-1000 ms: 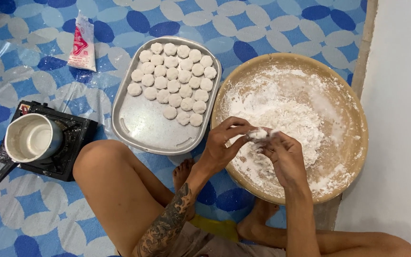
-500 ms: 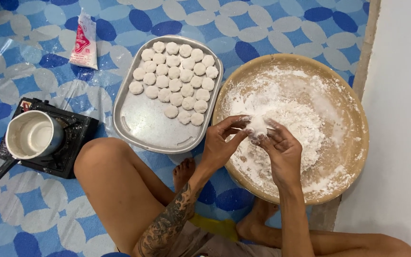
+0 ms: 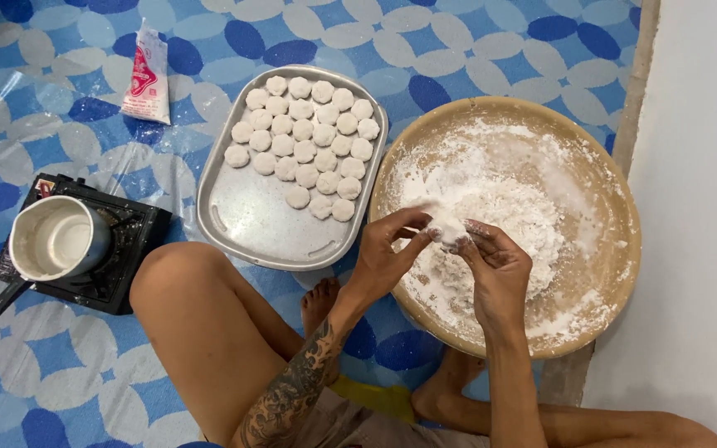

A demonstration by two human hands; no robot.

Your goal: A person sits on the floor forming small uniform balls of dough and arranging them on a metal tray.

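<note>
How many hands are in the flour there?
2: the left hand and right hand meet over the floured round bowl, fingers pinching a small dough lump between them. None seem hidden.

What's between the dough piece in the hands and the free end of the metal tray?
Nothing visible. Both hands, left hand and right hand, pinch the dough piece over the floured basket; the metal tray lies beside it, near end bare.

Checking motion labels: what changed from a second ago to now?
Both hands lifted slightly off the flour; the left hand and right hand now pinch a small dough piece between fingertips above the round tray. Unchanged: metal tray of dough discs, pot, packet.
</note>
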